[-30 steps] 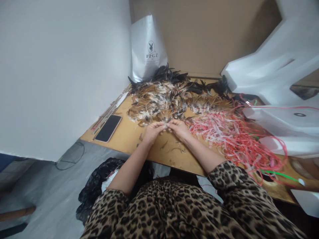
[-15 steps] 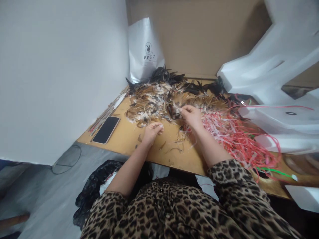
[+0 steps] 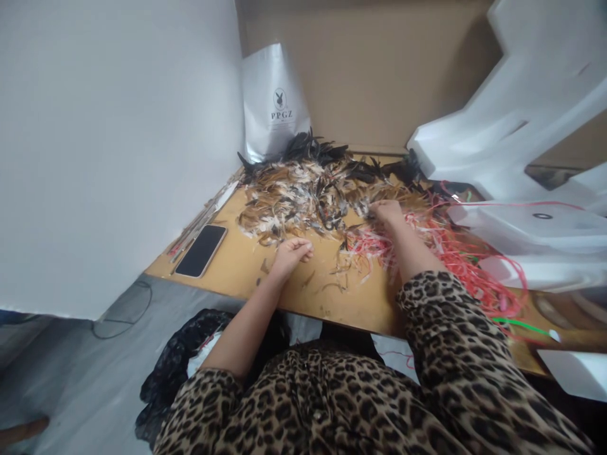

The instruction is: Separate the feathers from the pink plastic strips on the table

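A wide heap of brown, white and black feathers [image 3: 294, 189] lies across the wooden table [image 3: 265, 272]. My left hand [image 3: 293, 256] is closed in a pinch just in front of the heap's near edge; whatever its fingers hold is too small to make out. Farther right, my right hand [image 3: 389, 212] reaches into the right part of the heap. Its fingertips are pinched on feathers [image 3: 364, 207] with pale ends. A tangle of red and white strips [image 3: 455, 253] lies beside and partly under my right forearm.
A phone [image 3: 201, 251] lies near the table's left edge, beside thin sticks [image 3: 190, 237]. Behind the feathers stands a white printed bag [image 3: 275, 104]. White foam pieces [image 3: 521, 114] crowd the right side. A black plastic bag [image 3: 165, 373] sits below the table's front edge.
My right hand has moved right, from the middle of the feathers to the heap's right part. My left hand has stayed nearly in place, still closed. The view has shifted slightly.
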`<state>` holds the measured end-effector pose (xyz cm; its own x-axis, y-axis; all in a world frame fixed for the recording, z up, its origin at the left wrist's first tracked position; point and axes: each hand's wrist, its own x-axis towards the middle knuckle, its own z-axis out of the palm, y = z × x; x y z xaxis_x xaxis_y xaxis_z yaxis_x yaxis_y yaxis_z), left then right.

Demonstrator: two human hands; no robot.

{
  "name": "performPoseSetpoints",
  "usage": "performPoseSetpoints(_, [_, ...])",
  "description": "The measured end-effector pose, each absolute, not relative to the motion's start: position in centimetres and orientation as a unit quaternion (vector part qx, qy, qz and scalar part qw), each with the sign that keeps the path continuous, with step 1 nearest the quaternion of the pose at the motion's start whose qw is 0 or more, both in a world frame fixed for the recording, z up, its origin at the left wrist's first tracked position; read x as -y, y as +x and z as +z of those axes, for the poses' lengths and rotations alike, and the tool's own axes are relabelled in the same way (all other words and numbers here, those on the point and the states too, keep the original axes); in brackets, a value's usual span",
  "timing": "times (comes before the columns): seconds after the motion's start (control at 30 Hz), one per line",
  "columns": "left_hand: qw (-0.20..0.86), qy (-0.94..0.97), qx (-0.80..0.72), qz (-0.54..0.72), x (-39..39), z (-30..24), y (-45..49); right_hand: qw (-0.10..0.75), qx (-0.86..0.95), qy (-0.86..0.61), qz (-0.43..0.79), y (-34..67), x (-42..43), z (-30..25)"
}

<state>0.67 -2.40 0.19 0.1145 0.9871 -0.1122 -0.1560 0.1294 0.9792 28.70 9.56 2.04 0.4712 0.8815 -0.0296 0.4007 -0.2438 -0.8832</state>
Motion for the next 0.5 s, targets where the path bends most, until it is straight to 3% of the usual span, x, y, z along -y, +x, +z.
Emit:
performPoseSetpoints(0.27, [0.595, 0.458, -0.458, 0.476, 2.3, 0.0, 0.7, 0.229, 0.549, -0.796, 0.116, 29.7, -10.8, 1.0])
performPoseSetpoints(0.5, [0.597, 0.454, -0.457, 0.478, 2.3, 0.0, 0.6, 0.211, 0.564, -0.794, 0.082, 29.1, -10.0, 1.5])
